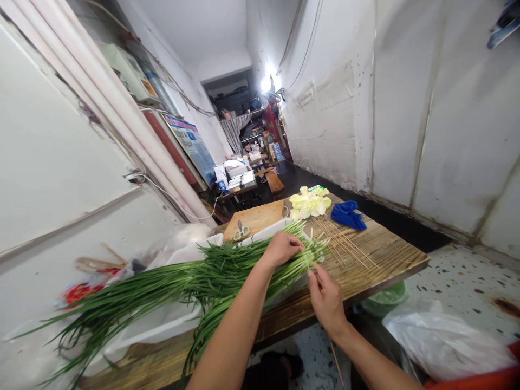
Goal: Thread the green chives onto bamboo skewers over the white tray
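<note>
Left hand (pixel 283 249) pinching pale stems of garlic chives (pixel 227 265) heaped over a white tray (pixel 154 330), near left; right hand (pixel 328 300) gripping a bamboo skewer (pixel 337 362). I judge this threading; the next move calls for steady stems.

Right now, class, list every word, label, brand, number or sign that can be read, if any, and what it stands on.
No text can be read.
Poster at left: print too small and blurred.
Orange label on the upper-left white unit: too blurred.
White box in the background: marks too small.
</note>
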Motion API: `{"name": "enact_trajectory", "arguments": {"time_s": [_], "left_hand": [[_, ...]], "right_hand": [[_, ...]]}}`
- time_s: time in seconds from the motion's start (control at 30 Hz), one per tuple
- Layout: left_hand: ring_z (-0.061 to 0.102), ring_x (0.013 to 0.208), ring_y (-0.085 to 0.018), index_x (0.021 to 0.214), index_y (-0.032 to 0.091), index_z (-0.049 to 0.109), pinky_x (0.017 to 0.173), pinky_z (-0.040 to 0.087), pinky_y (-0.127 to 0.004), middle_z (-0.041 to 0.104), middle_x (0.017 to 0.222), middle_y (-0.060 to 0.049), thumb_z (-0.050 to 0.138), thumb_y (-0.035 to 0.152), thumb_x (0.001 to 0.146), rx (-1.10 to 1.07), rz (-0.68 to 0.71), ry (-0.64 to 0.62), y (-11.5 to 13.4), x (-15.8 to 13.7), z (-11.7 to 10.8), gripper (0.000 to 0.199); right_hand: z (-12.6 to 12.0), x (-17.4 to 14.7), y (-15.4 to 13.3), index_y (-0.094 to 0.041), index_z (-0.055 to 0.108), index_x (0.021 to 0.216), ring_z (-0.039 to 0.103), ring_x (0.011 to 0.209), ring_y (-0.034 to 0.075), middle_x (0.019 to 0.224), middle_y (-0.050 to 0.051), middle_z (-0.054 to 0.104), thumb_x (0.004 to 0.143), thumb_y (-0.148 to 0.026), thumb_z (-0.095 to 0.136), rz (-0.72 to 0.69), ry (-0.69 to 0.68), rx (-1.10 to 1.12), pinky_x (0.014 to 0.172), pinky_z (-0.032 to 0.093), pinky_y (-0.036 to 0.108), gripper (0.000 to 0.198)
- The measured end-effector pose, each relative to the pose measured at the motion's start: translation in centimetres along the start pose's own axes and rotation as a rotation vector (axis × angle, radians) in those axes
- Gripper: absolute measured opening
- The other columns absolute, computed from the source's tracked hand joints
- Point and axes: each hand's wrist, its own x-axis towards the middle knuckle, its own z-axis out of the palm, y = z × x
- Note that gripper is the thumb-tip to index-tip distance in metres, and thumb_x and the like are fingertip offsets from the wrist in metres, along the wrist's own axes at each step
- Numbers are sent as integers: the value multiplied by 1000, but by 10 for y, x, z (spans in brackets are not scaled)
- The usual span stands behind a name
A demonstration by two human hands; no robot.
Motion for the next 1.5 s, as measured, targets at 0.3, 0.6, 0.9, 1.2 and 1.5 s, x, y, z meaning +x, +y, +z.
{"name": "enact_trajectory", "arguments": {"time_s": [0.3,0.6,0.9,1.2,1.5], "left_hand": [[61,69,-15,86,13,74,66,45,-22,72,79,-5,60,23,68,4,38,-106,-5,11,0,25],[58,63,-13,73,8,70,59,41,-21,68,69,-6,60,22,69,-38,74,-162,-7,18,0,18],[52,60,-10,78,10,70,56,38,-18,65,69,-2,54,9,64,40,116,-133,-8,12,1,21],[54,59,-12,89,15,73,58,39,-21,66,66,-1,66,23,66,145,43,-86,-12,15,-4,25],[59,66,-14,77,15,73,62,41,-21,69,71,-3,66,20,68,320,-97,79,-19,14,-30,13]], "right_hand": [[1,2,3,-12,64,109,69,82,22,96,13,71,89,-25,45,-140,45,-8,72,54,31,30],[-1,1,-5,-10,63,109,68,79,21,94,14,71,89,-26,46,-79,5,78,70,53,29,31],[-7,8,-7,-8,61,108,63,60,18,69,7,68,86,-36,49,183,-63,224,57,49,26,37],[-7,-8,3,-9,60,112,57,58,16,66,4,63,86,-36,49,172,-65,222,60,48,26,39],[-11,-9,4,-9,62,108,47,47,12,54,-1,53,85,-39,49,184,-62,141,46,39,22,40]]}}
